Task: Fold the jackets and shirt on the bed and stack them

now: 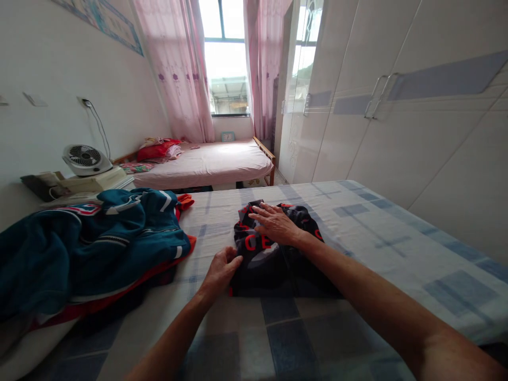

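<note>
A black jacket (pixel 273 275) with red lettering and grey patches lies in a compact fold on the bed in front of me. My right hand (pixel 275 225) rests flat across its upper part, palm down and fingers stretched out. At the jacket's left edge is my left hand (pixel 221 270), its fingers curled and its thumb against the cloth; the fingertips are partly hidden. Left of the jacket lies a heap of clothes, with a teal zip jacket (pixel 130 233) with white stripes on top and red-orange cloth showing beneath.
The bed is covered by a blue-and-white checked sheet (pixel 377 248). White wardrobe doors (pixel 420 143) line the right side. A small fan (pixel 85 159) stands on a box at the left. Beyond is a second bed (pixel 214 164) with a red bundle (pixel 159 151), below a curtained window.
</note>
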The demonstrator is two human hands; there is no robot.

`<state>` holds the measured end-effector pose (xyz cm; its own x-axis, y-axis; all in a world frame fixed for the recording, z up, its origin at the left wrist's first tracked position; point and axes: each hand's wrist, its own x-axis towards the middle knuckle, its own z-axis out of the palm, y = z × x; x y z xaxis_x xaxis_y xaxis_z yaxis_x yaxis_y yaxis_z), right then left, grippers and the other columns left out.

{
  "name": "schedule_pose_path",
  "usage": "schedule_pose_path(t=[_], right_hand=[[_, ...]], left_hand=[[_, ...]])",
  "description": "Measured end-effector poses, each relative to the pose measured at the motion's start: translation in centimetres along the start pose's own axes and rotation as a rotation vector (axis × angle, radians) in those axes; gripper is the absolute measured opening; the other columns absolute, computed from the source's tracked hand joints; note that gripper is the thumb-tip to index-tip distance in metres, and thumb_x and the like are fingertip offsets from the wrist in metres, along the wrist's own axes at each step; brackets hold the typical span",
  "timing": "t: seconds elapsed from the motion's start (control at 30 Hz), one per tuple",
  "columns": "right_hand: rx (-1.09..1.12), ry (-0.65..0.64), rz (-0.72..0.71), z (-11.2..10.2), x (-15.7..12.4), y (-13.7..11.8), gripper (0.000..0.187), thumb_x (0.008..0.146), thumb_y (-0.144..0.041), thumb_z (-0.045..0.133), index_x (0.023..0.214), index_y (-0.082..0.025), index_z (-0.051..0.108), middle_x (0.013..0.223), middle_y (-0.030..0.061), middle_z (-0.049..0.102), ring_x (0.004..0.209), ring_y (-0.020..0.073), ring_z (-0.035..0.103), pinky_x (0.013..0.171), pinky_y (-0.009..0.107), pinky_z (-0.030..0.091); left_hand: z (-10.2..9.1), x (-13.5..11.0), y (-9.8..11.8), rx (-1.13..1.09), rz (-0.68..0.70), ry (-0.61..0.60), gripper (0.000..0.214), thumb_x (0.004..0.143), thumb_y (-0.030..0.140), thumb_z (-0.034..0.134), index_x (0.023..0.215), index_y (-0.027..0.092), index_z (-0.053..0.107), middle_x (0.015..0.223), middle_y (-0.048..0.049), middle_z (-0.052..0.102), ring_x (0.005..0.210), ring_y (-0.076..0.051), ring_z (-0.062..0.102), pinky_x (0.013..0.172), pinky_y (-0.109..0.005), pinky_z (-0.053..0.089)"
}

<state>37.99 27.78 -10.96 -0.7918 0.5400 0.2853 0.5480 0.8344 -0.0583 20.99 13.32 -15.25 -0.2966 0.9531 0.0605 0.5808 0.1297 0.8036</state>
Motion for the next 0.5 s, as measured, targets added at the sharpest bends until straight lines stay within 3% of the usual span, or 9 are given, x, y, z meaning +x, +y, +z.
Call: schedule_pose_path(t=[0.1, 0.2, 0.27, 0.33, 0.4, 0.5], right_hand=[[-0.032, -0.139, 0.129, 2.2, 0.4, 0.6, 0.047, 0.094, -0.043, 0.033, 0.135, -0.025, 0.048, 0.147, 0.0043, 0.037, 0.137, 0.0261, 0.027, 0.109, 0.048, 0.022], [-0.034, -0.159, 0.172, 2.5, 0.3, 1.0, 0.048, 0.094, -0.043, 0.032, 0.135, -0.023, 0.048, 0.146, 0.0054, 0.038, 0.137, 0.0268, 0.028, 0.109, 0.047, 0.022], [-0.042, -0.116, 0.179, 1.9, 0.1, 0.9, 0.051, 0.094, -0.045, 0.031, 0.138, -0.022, 0.044, 0.148, 0.0051, 0.035, 0.138, 0.0269, 0.025, 0.109, 0.047, 0.020], [-0.060, -0.019, 0.154, 1.3, -0.3, 0.7, 0.053, 0.094, -0.046, 0.029, 0.141, -0.023, 0.039, 0.150, 0.0034, 0.031, 0.140, 0.0262, 0.020, 0.111, 0.047, 0.017], [-0.074, 0.026, 0.127, 0.9, -0.9, 0.8, 0.052, 0.094, -0.046, 0.028, 0.141, -0.025, 0.039, 0.149, 0.0028, 0.034, 0.140, 0.0252, 0.019, 0.111, 0.046, 0.017], [-0.051, -0.105, 0.137, 0.3, -2.2, 1.6, 0.047, 0.095, -0.042, 0.030, 0.135, -0.025, 0.047, 0.145, 0.0047, 0.041, 0.138, 0.0244, 0.027, 0.109, 0.045, 0.023]], left_hand=[[0.2, -0.8, 0.2, 0.055, -0.028, 0.051, 0.016, 0.074, 0.030, 0.053, 0.081, 0.017, 0.059, 0.066, -0.0007, 0.060, 0.064, -0.018, 0.058, 0.062, -0.028, 0.045], [-0.1, -1.4, 1.1, 0.138, -0.049, 0.105, 0.030, 0.075, 0.024, 0.052, 0.103, 0.016, 0.057, 0.075, -0.0038, 0.062, 0.073, -0.022, 0.061, 0.071, -0.035, 0.047], [-0.4, -1.4, 1.9, 0.230, 0.083, 0.166, 0.041, 0.078, 0.022, 0.051, 0.119, 0.018, 0.053, 0.104, -0.0104, 0.063, 0.099, -0.026, 0.059, 0.086, -0.040, 0.044], [-0.4, -0.8, 2.4, 0.364, 0.330, 0.183, 0.046, 0.083, 0.026, 0.049, 0.129, 0.022, 0.048, 0.136, -0.0115, 0.047, 0.128, -0.027, 0.041, 0.103, -0.042, 0.033], [-0.2, 0.1, 2.3, 0.497, 0.479, 0.082, 0.048, 0.087, 0.034, 0.048, 0.134, 0.025, 0.046, 0.149, -0.0071, 0.035, 0.139, -0.026, 0.025, 0.111, -0.044, 0.023], [0.4, 1.3, 1.1, 0.584, 0.383, -0.085, 0.050, 0.090, 0.044, 0.041, 0.136, 0.023, 0.044, 0.146, -0.0080, 0.040, 0.137, -0.025, 0.030, 0.111, -0.047, 0.024]])
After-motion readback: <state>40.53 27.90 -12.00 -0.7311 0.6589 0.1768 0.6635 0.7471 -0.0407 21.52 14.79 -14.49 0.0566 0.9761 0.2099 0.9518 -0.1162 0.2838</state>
